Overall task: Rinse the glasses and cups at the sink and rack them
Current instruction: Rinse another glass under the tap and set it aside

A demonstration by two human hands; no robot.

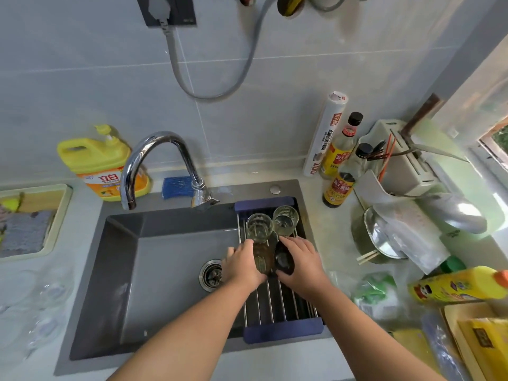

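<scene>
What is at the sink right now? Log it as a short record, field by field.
left hand: holding amber glass
right hand: holding dark cup
already racked: clear glass; ribbed glass, both upright
rack: across sink's right side
faucet: no water visible
sink: basin holds no dishes

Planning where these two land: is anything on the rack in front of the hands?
Yes. Two clear glasses stand at the far end of the rack, just beyond the amber glass and dark cup. Nearer bars are bare.
</scene>
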